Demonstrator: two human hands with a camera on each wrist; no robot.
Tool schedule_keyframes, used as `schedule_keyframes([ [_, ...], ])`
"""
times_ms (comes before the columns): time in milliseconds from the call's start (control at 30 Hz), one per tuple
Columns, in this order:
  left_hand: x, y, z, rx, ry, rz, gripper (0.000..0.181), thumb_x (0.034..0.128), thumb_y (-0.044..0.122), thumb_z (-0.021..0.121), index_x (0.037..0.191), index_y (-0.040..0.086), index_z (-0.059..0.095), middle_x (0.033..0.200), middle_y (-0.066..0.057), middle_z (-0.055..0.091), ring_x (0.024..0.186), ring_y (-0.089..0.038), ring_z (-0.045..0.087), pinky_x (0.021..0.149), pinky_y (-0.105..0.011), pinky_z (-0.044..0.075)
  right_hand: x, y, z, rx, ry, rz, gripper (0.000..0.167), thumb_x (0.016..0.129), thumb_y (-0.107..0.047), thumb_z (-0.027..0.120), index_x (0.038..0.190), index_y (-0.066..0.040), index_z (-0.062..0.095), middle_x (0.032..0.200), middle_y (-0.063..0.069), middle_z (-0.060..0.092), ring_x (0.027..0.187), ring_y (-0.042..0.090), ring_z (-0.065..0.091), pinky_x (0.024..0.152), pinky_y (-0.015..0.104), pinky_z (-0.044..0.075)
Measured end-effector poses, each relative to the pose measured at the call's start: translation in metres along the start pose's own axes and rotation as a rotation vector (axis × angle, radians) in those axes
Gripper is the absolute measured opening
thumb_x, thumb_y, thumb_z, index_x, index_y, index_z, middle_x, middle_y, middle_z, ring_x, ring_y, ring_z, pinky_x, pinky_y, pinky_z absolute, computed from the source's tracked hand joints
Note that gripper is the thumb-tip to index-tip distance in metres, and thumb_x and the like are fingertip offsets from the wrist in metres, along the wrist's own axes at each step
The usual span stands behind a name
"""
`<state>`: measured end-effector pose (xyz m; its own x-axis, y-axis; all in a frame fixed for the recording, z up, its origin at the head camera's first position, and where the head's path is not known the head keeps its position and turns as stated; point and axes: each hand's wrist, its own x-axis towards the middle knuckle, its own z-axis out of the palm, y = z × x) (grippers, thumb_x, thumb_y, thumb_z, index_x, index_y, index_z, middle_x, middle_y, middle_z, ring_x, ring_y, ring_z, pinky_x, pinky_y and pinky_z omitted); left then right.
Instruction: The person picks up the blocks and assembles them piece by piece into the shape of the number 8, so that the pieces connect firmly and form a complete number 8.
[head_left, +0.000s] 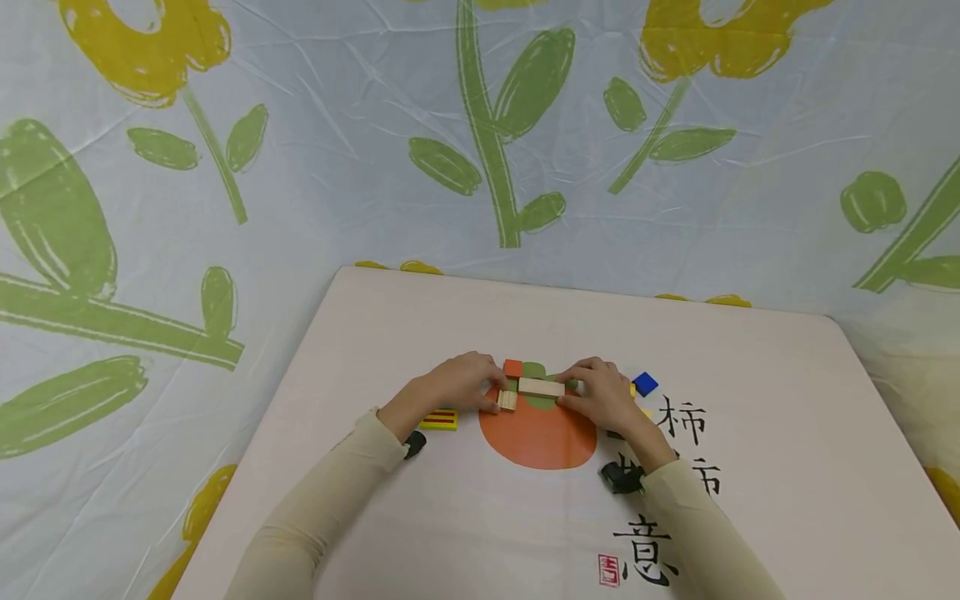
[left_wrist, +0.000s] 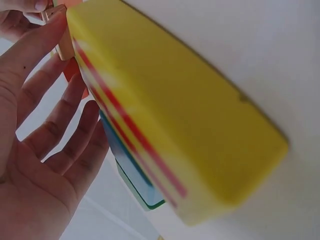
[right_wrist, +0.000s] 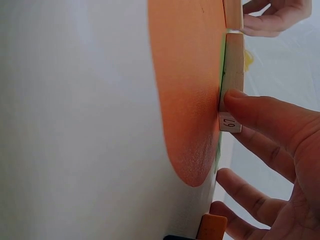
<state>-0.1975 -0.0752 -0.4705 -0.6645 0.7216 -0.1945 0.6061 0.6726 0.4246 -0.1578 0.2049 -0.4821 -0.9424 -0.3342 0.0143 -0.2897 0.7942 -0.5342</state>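
Left hand (head_left: 465, 381) pinching short pale wooden block (head_left: 507, 401), right hand (head_left: 602, 392) pinching right end of long pale wooden block (head_left: 542, 388), both on orange-and-green fruit print (head_left: 536, 437). Tiny gap between. I'd keep pinch light, nudge slow, mind square red-orange block (head_left: 513, 367) behind short one.

From the head we look forward and down across the table (head_left: 450, 525), far enough back to take in the left hand (head_left: 459, 382) and right hand (head_left: 606, 398). From each wrist we look from close by, the scene rolled sideways; on the left, a yellow block (left_wrist: 165, 100) looms nearest. The head and right-wrist views share the long wooden block (head_left: 542, 388) and orange print (head_left: 536, 442).
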Motion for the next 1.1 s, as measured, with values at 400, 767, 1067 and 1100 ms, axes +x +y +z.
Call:
schedule_keyframes([
  [400, 0.0013, 0.0016, 0.0024, 0.005, -0.003, -0.031, 0.039, 0.0847, 0.040, 0.081, 0.119, 0.023, 0.073, 0.111, 0.007, 0.061, 0.099, -0.013, 0.050, 0.081, -0.029, 0.047, -0.0010, 0.0006, 0.0011, 0.004, -0.002, 0.003, 0.027, 0.086, -0.025, 0.081, 0.111, -0.015, 0.076, 0.124, 0.017, 0.058, 0.114, 0.045, 0.047, 0.090, 0.065, 0.034],
  [767, 0.0017, 0.0018, 0.0033, 0.001, 0.000, -0.023, 0.038, 0.0856, 0.037, 0.081, 0.119, 0.022, 0.073, 0.110, 0.005, 0.061, 0.097, -0.012, 0.050, 0.081, -0.028, 0.046, -0.0008, 0.0023, 0.0017, 0.003, 0.012, -0.018, 0.027, 0.086, -0.023, 0.081, 0.110, -0.014, 0.076, 0.124, 0.019, 0.057, 0.113, 0.046, 0.047, 0.088, 0.066, 0.034],
  [1067, 0.0023, 0.0018, 0.0034, -0.001, 0.002, -0.023, 0.037, 0.0862, 0.036, 0.081, 0.119, 0.021, 0.073, 0.109, 0.005, 0.061, 0.097, -0.012, 0.050, 0.083, -0.027, 0.046, -0.0005, 0.0037, 0.0022, 0.001, 0.015, -0.015, 0.027, 0.086, -0.024, 0.081, 0.111, -0.014, 0.076, 0.124, 0.019, 0.057, 0.112, 0.045, 0.047, 0.088, 0.065, 0.034],
  [1100, 0.0024, 0.0018, 0.0034, -0.001, 0.005, -0.023, 0.037, 0.0861, 0.036, 0.081, 0.119, 0.021, 0.073, 0.109, 0.005, 0.061, 0.097, -0.012, 0.050, 0.083, -0.027, 0.046, -0.0003, 0.0041, 0.0022, -0.003, 0.012, -0.014, 0.028, 0.086, -0.024, 0.081, 0.112, -0.015, 0.076, 0.124, 0.018, 0.057, 0.113, 0.045, 0.047, 0.088, 0.065, 0.034],
])
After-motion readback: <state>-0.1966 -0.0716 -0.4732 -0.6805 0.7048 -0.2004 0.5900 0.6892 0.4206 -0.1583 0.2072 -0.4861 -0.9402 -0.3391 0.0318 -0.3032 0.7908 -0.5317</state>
